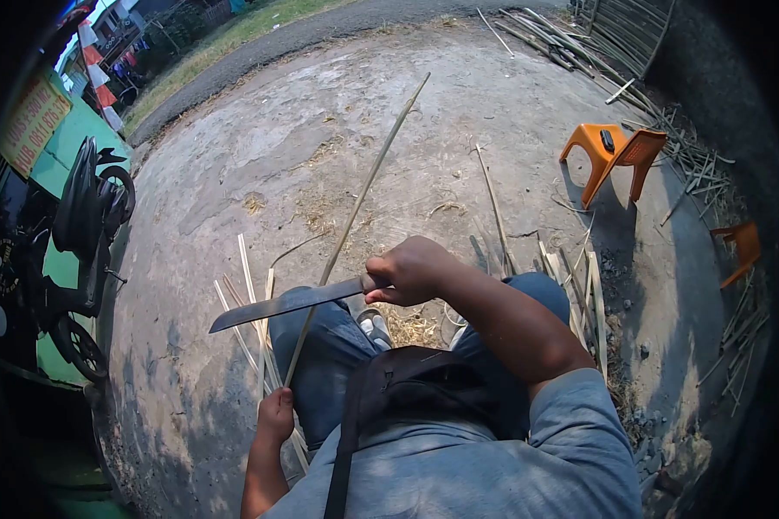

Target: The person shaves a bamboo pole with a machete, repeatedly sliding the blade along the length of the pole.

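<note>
My right hand is closed round the handle of a machete, its long blade pointing left across my lap. The blade crosses a long, thin bamboo strip just above my left thigh and seems to touch it. Near the strip's lower end, my left hand grips it, the fingers partly turned away from view. From there the strip slants up and forward over the ground. Pale split bamboo strips lie beside my left leg, and more bamboo pieces are by my right knee.
An orange plastic chair with a small black object on it stands ahead on the right. Beyond it are piled bamboo poles. A motorbike is parked at the left. Shavings lie between my feet on the concrete.
</note>
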Demonstrator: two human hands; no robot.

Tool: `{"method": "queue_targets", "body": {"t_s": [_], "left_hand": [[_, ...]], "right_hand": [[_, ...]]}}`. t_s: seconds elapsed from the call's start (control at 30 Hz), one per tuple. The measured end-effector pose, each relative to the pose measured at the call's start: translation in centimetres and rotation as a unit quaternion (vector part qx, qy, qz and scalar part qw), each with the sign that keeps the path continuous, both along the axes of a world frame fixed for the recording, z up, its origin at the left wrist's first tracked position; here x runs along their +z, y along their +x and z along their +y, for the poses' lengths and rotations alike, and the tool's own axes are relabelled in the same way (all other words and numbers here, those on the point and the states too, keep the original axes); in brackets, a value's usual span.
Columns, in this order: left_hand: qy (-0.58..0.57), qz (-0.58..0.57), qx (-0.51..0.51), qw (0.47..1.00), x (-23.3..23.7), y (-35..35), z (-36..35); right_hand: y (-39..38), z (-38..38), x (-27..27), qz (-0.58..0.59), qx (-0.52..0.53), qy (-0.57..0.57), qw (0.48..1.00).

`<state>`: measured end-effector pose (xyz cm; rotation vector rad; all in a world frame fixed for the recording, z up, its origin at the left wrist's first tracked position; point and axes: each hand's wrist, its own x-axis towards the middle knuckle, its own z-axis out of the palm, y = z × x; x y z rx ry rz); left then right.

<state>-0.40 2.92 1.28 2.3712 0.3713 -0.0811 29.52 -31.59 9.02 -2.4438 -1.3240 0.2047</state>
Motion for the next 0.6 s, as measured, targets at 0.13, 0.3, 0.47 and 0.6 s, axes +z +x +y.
{"method": "queue_targets", "body": {"t_s": [0.13,0.3,0.47,0.6], "left_hand": [[-0.008,0.007,0.004,1.0,-0.8,-0.2,0.5],[-0.009,0.008,0.007,1.0,0.7,0.2,-0.4],[-0.004,0.013,0.003,1.0,1.0,0.2,-0.4],[-0.005,0.001,0.006,1.0,0.3,0.1,-0.5]], "right_hand": [[2.1,-0.8,-0.6,-0.004,-0.037,0.05,0.998],[4.6,-3.0,-1.5,0.088,-0.202,0.165,0.961],[3.5,-3.4,-0.5,0.087,-0.192,0.112,0.971],[1.6,-1.5,-0.7,0.06,-0.078,0.051,0.994]]}}
